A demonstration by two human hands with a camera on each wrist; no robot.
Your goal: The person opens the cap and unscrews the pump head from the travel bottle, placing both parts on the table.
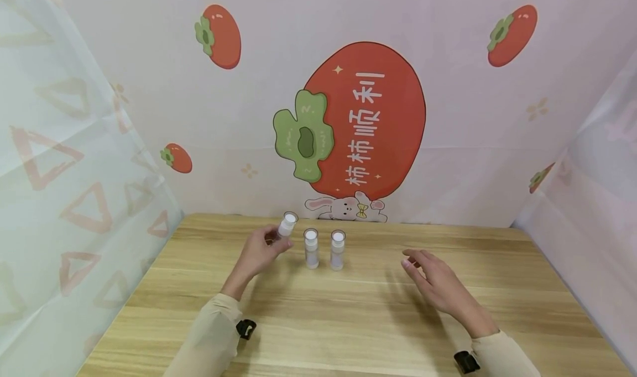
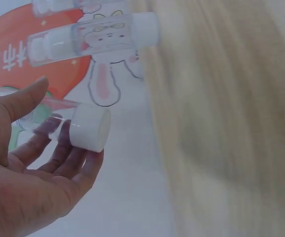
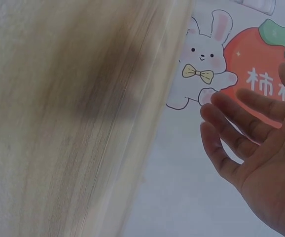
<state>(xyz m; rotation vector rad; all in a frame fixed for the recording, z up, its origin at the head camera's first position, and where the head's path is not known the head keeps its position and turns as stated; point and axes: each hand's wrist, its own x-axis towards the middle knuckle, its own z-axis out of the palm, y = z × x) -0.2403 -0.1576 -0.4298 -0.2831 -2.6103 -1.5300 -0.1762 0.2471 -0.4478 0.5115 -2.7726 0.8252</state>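
My left hand (image 1: 260, 252) holds a small clear bottle (image 1: 287, 224) with a white top, tilted and raised off the table. In the left wrist view the thumb and fingers curl round its clear body, and its white base (image 2: 90, 127) points right. Two similar bottles stand upright just right of that hand: a nearer one (image 1: 311, 249) and another (image 1: 337, 250) beside it, a small gap apart. Over the right part of the table hovers my right hand (image 1: 439, 283), its fingers loosely bent and nothing in them. The right wrist view shows that palm (image 3: 275, 182) bare.
The wooden table (image 1: 318, 321) runs back to a printed cloth wall (image 1: 463, 161) with persimmons and a rabbit. Cloth side panels (image 1: 50, 172) close off left and right. Black clips (image 1: 246, 328) sit by both sleeves.
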